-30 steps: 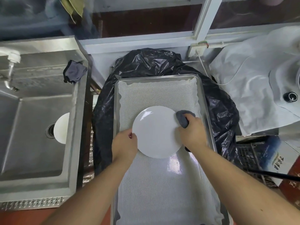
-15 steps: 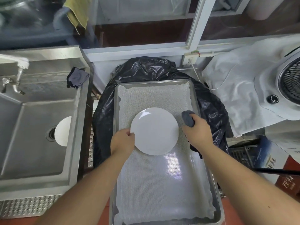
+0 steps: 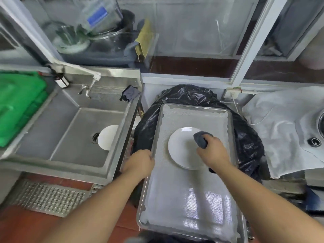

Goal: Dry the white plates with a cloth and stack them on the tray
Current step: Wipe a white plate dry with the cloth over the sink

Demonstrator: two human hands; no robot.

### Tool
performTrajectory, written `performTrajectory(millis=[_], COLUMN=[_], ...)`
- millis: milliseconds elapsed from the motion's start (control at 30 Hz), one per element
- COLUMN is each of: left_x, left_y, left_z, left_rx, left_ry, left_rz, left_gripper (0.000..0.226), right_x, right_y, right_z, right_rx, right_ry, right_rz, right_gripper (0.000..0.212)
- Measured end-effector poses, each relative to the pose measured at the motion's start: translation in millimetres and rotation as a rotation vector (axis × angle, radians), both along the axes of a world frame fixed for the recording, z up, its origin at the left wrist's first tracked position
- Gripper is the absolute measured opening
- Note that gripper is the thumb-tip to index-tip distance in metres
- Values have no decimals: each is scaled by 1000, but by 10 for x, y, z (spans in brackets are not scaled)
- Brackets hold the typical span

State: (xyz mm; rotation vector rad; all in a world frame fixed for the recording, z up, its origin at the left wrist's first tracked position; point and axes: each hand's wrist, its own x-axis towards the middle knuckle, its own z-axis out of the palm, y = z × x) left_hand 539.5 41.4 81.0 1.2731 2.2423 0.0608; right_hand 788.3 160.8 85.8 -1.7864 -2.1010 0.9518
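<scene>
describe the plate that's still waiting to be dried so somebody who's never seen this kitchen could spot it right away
Start at the steel sink on the left. On its floor, right beside the drain, lies a white plate, partly hidden by the sink's right wall. Unlike the other white plate on the tray, no hand or cloth is on it.

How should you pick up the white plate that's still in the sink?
Probably by its thin rim. The round white plate lies flat on the metal sink floor beside the drain, so slide fingers under its left edge from above; its right edge hides behind the sink wall.
</scene>
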Motion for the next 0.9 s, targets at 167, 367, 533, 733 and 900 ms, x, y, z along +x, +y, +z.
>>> performTrajectory(millis=[167, 367, 533, 733, 900], left_x=[-422, -1105, -1796, -2478, -2974], left_y=[-574, -1439, -2336, -3408, -4134], left_z=[96, 219, 290, 336, 429], left_rx=[-35, -78, -27, -2, 6], left_ry=[74, 113, 119, 112, 108], left_rz=[16, 14, 97, 249, 349], left_gripper=[39, 35, 41, 40, 39], right_x=[-508, -1380, -2285, -3398, -4219], right_y=[-285, -790, -1506, -2424, -2944], right_z=[174, 325, 382, 274, 325], right_rx=[-31, -65, 16, 61, 81], right_ry=[-49, -93, -123, -204, -290], right_rz=[165, 397, 572, 785, 953], right_gripper=[36, 37, 56, 38, 24])
